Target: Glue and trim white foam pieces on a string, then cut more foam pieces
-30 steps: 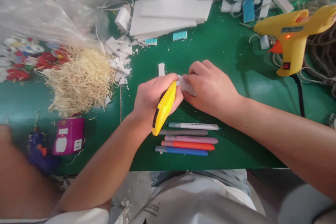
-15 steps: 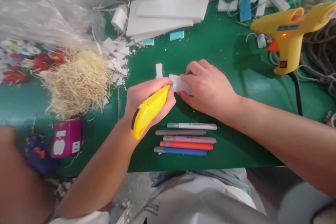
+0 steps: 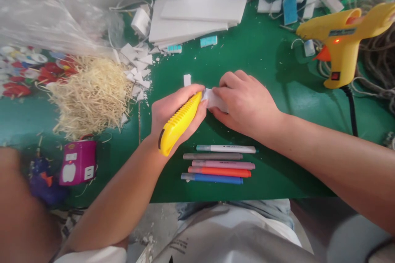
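Gripping the yellow ribbed plastic utility knife (image 3: 179, 123) in my clenched left hand (image 3: 173, 111), I have its tip against the small white foam piece (image 3: 212, 99) at mid-mat. My right hand (image 3: 247, 104) pins that piece flat on the green cutting mat (image 3: 265, 65), fingers curled over it, likely to steady it for the blade. Five marker pens (image 3: 220, 164) lie just near of both hands.

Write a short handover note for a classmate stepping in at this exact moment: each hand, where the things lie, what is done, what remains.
Left hand: gripping the yellow utility knife, tip at the white foam piece.
Right hand: pressing that piece on the green mat.
Nearby: five markers below, white scraps upper left, glue gun with its light on.
Done: one small offcut lies beside.
Left: this piece, not yet through.
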The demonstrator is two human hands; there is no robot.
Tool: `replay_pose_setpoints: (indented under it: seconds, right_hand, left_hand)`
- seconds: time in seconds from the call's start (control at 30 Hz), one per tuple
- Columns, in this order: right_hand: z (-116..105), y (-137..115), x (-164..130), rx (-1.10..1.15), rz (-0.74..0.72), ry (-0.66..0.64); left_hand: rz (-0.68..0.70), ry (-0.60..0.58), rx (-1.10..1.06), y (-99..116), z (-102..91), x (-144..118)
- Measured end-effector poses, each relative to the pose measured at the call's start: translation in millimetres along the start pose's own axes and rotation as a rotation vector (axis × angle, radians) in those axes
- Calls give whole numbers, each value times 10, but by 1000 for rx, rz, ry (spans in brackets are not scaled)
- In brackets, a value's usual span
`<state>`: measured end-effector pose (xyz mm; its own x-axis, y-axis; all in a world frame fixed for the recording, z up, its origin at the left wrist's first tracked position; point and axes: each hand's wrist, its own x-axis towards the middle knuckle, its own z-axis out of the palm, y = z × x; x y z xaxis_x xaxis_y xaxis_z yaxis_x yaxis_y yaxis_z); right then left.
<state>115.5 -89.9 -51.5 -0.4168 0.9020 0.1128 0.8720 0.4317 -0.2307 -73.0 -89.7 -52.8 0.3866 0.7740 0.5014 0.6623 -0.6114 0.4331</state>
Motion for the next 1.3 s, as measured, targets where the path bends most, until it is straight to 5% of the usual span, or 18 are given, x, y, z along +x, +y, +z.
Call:
replay_pose_setpoints:
  seconds: [1.3]
  right_hand:
    - [39, 52, -19, 36, -27, 27]
  left_hand:
    - [-53, 67, 123, 34, -54, -71]
